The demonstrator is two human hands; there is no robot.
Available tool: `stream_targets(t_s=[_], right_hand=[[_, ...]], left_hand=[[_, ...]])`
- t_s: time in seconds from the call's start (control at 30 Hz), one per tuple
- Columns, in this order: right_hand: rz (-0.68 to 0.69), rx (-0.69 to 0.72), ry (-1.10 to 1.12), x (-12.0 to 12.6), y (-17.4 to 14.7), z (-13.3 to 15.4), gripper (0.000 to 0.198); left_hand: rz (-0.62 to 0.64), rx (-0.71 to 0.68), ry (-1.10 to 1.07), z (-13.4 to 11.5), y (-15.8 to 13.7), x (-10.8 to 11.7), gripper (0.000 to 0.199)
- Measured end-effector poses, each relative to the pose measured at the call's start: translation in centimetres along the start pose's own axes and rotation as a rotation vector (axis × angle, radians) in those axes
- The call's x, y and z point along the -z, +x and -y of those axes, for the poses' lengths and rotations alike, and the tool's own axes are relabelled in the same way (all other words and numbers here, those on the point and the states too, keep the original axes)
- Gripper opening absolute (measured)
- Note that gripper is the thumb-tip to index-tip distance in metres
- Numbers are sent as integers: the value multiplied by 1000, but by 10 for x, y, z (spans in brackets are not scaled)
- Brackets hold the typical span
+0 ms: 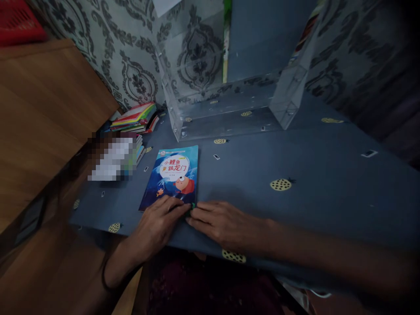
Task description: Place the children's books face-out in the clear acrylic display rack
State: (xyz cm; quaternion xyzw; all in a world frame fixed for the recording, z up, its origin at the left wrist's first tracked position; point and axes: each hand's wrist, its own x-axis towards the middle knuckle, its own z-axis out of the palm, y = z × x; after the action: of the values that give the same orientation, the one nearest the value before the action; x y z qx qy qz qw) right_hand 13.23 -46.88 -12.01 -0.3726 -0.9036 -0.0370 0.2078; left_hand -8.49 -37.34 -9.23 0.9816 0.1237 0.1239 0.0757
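A blue picture book (157, 186) lies face up near the table's front edge. Its cover has red Chinese characters in a white circle, an orange fish and a smaller fish. My left hand (160, 223) covers the bottom edge of the book, fingers curled over the cover and thumb stretched to its lower right corner. At that same corner, my right hand (221, 223) has its fingers and thumb drawn together, the tips almost meeting my left thumb. Both hands hide the corner, so how firmly each grips the book is hard to see.
A clear acrylic rack (226, 122) stands behind the book against the patterned wall. On the left, a stack of colourful books (134, 118) sits behind another pile (139, 151), partly blurred out. A wooden cabinet (49, 100) borders the blue pineapple-print tablecloth (315, 210).
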Motion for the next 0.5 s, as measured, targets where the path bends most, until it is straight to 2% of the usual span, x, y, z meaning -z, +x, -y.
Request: stream_targets(t_s=[0.13, 0.3, 0.5], right_hand=[[13, -15, 17, 0, 0, 2, 22], [-8, -45, 22, -1, -1, 4, 24], [-37, -37, -1, -3, -1, 4, 23]], left_hand=[[57, -3, 36, 2, 1, -1, 44], [97, 14, 59, -1, 6, 0, 39], [62, -18, 19, 3, 6, 0, 42]])
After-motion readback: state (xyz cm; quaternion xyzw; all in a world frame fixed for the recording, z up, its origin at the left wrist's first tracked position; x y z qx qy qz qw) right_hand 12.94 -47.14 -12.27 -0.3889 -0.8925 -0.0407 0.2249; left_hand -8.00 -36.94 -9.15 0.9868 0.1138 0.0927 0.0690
